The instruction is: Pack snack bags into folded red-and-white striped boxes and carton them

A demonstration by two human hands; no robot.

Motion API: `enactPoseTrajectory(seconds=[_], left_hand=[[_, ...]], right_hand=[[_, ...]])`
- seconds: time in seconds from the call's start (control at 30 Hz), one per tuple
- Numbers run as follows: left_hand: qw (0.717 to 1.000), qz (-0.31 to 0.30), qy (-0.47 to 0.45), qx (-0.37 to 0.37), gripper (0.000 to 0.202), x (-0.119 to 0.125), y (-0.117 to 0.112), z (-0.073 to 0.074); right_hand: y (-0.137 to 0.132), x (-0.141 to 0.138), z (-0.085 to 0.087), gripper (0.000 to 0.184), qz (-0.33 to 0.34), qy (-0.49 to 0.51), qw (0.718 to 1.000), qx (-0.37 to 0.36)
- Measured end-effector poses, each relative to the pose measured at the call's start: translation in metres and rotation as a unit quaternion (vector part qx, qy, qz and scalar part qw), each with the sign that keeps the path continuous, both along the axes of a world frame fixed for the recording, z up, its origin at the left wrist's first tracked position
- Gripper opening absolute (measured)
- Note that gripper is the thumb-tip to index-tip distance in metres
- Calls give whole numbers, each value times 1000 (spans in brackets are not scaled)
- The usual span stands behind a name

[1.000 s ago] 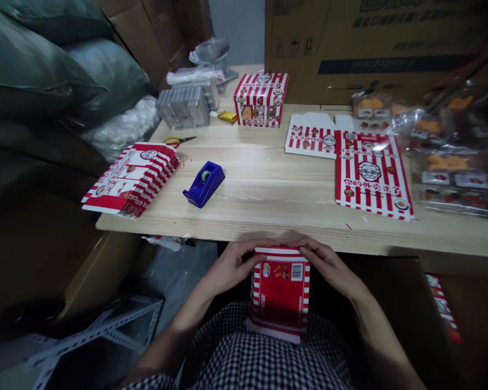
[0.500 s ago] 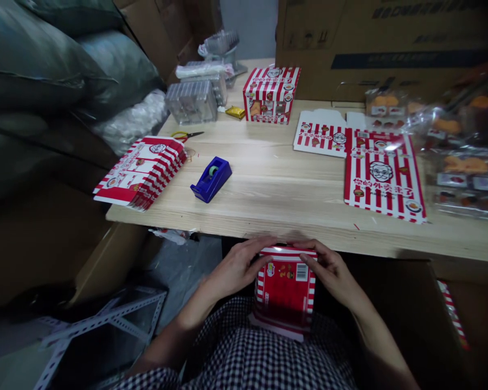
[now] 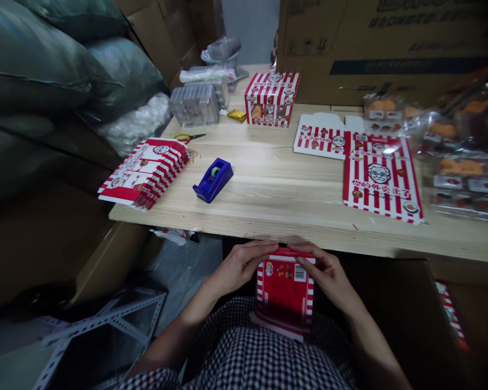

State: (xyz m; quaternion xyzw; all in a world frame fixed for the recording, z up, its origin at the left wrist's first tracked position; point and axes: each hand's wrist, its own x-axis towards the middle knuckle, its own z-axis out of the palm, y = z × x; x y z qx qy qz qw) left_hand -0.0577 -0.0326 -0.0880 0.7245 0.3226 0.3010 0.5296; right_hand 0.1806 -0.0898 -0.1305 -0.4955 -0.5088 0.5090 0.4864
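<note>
A red-and-white striped carton (image 3: 284, 295) stands against my checked clothing, below the table's front edge, its red printed panel with a barcode facing me. My left hand (image 3: 246, 265) grips its upper left edge, thumb on the near face and fingers along the top. At the upper right, my right hand (image 3: 323, 271) holds it the same way, thumb by the barcode. The carton's far side is hidden. Nearest on the wooden table (image 3: 252, 208) is a blue tape dispenser (image 3: 213, 181) with a green roll.
A stack of folded striped cartons (image 3: 144, 170) lies at left, with scissors (image 3: 190, 137) behind. An assembled carton (image 3: 272, 100) stands at the back beside a gold packet (image 3: 236, 115) and clear plastic boxes (image 3: 194, 104). Flat cartons (image 3: 384, 176) and bagged toy food (image 3: 463, 168) lie right.
The carton's top edge has tipped, so a red strip now shows along it. Both hands' fingers lie flatter across the top. The view has shifted slightly.
</note>
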Motion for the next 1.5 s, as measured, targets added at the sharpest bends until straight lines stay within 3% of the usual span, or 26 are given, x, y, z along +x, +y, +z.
enactPoseTrajectory(seconds=[0.13, 0.27, 0.37, 0.47, 0.53, 0.6, 0.67, 0.73, 0.83, 0.9, 1.13, 1.23, 1.33, 1.43, 1.5], left_hand=[[999, 4, -6, 31, 36, -10, 9, 5], [992, -35, -36, 117, 39, -17, 19, 32], [987, -48, -37, 149, 39, -20, 20, 46], [992, -7, -14, 127, 33, -29, 25, 43], [990, 86, 12, 115, 35, -40, 39, 34], [962, 235, 38, 134, 41, -57, 64, 24], [908, 380, 79, 156, 37, -76, 96, 17], [882, 434, 134, 125, 29, -93, 127, 16], [897, 409, 156, 58, 17, -107, 161, 22], [915, 375, 148, 9, 25, -110, 173, 26], [942, 318, 36, -100, 45, -120, 177, 32], [940, 327, -17, -99, 49, -126, 168, 22], [932, 350, -47, -80, 44, -129, 157, 2], [920, 386, -44, -42, 36, -130, 150, -19], [908, 418, -31, -10, 30, -131, 147, -25]], right_hand=[[-5, 0, 26, 15, -19, 0, 999, 27], [-10, -3, 66, 27, 2, -106, 981, 165], [-11, -10, 77, 32, 7, -137, 965, 223], [-10, -16, 66, 31, -26, -130, 963, 235], [-9, -17, 54, 29, -67, -109, 967, 219], [-8, -15, 42, 27, -107, -89, 969, 205], [-7, -12, 35, 27, -131, -78, 966, 207], [-5, -10, 31, 26, -133, -71, 965, 215], [-4, -10, 30, 23, -119, -70, 965, 223], [-5, -10, 30, 22, -113, -74, 965, 225], [-8, -7, 28, 16, -140, -72, 964, 213], [-6, -6, 26, 14, -169, -59, 964, 195], [-2, -7, 23, 13, -189, -48, 965, 174], [3, -11, 25, 12, -188, -21, 968, 162], [6, -16, 32, 11, -189, -5, 968, 168]])
